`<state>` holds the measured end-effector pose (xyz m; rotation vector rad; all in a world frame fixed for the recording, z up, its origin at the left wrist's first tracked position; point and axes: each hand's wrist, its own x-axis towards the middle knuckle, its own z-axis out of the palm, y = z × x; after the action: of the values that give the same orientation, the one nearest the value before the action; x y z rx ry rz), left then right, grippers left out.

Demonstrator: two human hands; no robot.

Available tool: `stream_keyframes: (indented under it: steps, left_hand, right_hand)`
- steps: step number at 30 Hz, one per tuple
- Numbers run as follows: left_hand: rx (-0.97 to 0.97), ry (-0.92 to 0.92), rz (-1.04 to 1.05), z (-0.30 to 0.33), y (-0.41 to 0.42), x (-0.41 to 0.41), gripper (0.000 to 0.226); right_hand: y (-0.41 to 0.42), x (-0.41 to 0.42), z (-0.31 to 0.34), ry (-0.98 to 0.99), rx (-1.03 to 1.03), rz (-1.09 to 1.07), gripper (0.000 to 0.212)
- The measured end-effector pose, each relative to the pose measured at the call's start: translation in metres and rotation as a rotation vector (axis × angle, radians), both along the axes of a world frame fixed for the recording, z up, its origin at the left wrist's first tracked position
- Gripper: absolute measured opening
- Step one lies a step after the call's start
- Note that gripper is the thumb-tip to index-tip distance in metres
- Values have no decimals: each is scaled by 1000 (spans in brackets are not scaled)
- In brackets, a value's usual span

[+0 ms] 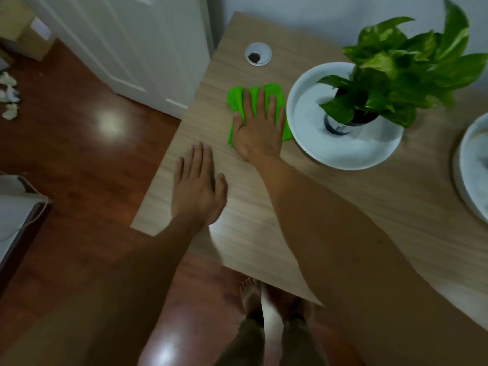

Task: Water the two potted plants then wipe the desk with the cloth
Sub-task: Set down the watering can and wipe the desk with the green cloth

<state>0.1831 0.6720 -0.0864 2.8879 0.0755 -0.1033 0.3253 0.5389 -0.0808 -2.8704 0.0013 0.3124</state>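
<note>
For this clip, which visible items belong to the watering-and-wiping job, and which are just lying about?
Part of the job:
- green cloth, flat under the right hand
- desk
- potted plant in its white dish
- second white dish, cut off at the right edge
- left hand, flat on the desk

Just lying about:
- cable grommet
- crumpled paper on the floor

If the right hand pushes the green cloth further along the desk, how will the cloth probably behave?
The green cloth looks soft and creased, so it would probably bunch, not slide stiffly. The flat right hand pressing it should keep it moving. The desk looks smooth, so it likely glides easily.
</note>
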Motion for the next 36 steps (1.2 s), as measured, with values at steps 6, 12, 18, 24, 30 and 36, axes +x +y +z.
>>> stream_keyframes:
  steps: [6, 12, 18, 24, 30, 36]
  left_hand:
    - [10, 24, -9, 1, 1, 2, 68]
    - [6, 34, -29, -1, 7, 4, 69]
    - [7, 22, -28, -3, 9, 4, 69]
    - [-33, -8, -29, 0, 9, 3, 67]
    - [-74, -5, 1, 12, 39, -16, 65]
    - [-60, 15, 23, 6, 58, -31, 67]
  right_hand:
    - [6, 65, 3, 26, 21, -181, 66]
    - [16, 113, 5, 53, 42, -421, 65]
    - [12, 68, 2, 9, 1, -85, 64]
    - [15, -38, 5, 8, 20, 328, 61]
    - [-11, -60, 13, 56, 24, 399, 58]
    - [6, 47, 14, 69, 63, 206, 61]
